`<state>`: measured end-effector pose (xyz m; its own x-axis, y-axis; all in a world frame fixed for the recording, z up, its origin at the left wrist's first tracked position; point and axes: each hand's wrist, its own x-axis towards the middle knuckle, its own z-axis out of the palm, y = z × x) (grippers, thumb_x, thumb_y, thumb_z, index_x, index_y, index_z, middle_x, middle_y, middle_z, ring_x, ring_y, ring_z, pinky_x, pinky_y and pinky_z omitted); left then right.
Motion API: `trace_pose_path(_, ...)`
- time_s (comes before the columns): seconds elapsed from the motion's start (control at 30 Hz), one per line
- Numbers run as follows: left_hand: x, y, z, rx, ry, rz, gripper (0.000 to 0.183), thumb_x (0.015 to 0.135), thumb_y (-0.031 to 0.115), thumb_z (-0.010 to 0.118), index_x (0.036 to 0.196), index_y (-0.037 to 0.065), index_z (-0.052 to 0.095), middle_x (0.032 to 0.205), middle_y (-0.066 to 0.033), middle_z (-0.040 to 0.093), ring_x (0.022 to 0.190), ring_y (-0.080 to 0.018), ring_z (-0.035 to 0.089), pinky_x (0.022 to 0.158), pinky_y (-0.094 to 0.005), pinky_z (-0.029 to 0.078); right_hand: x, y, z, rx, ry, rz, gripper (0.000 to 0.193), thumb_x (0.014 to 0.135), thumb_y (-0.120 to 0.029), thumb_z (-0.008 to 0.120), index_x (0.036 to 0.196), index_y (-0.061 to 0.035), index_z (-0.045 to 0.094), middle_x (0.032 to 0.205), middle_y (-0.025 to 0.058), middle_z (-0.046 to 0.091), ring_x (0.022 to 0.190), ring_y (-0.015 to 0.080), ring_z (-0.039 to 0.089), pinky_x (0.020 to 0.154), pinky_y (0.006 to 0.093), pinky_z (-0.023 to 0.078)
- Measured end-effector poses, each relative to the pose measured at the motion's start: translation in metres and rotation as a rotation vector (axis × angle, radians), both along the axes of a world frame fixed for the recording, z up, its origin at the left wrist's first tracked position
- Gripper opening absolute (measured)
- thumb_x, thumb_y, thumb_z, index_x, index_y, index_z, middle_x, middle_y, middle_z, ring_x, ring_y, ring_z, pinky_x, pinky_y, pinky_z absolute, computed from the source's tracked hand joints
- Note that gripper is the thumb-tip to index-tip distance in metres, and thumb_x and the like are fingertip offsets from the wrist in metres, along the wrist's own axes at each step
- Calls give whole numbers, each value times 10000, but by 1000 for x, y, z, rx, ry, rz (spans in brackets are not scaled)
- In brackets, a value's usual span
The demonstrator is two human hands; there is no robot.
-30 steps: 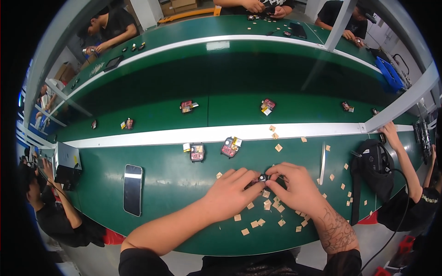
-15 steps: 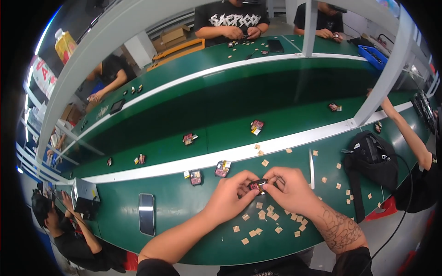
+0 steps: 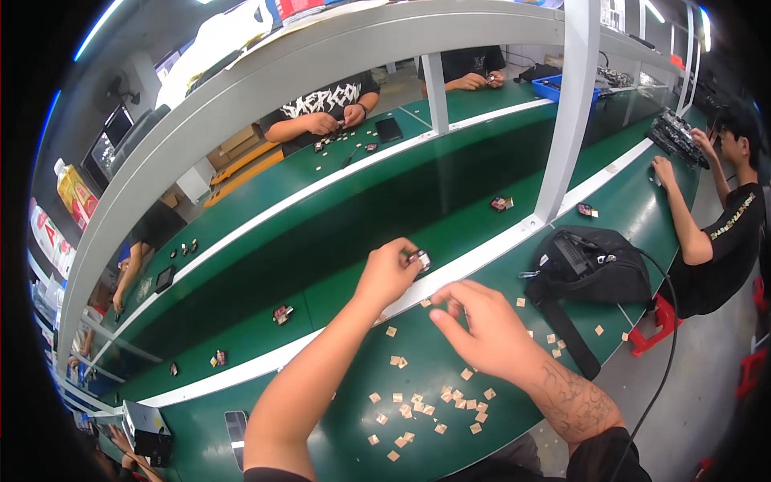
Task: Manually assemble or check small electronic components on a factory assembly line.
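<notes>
Small dark component: mostly hidden by left hand fingers, detail too small to tell. Flat dark phone: cut off at lower edge.

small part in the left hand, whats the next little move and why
Probably set it down on the conveyor belt just ahead. The left hand pinches the small part over the belt's near white edge, and similar parts already lie spaced along the belt. The right hand hovers over the tan squares, fingers curled.
</notes>
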<state>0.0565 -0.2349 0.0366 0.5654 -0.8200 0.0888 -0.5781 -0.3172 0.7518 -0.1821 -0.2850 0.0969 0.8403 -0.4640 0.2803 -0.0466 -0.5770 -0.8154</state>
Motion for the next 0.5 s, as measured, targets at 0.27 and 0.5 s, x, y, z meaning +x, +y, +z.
trace_pose_path(0.27, -13, -111, -8, 330, -535, -139, 315, 983, 304, 747, 1129, 25, 739, 1082, -181, 772, 1031, -352, 759, 897, -476, 616, -111, -22, -61, -249, 179, -40, 205, 959, -192, 761, 1110, -64, 708, 901, 90, 673, 740, 319, 694, 671, 432, 573)
trace_pose_path(0.5, -55, -225, -22, 209, -442, -227, 499, 994, 337, 745, 1396, 76, 606, 1412, -206, 588, 1352, -407, 577, 1088, -491, 542, -152, -29, -98, -354, 98, -227, 135, 879, -106, 787, 1001, -88, 733, 843, 48, 647, 730, 270, 672, 660, 375, 568)
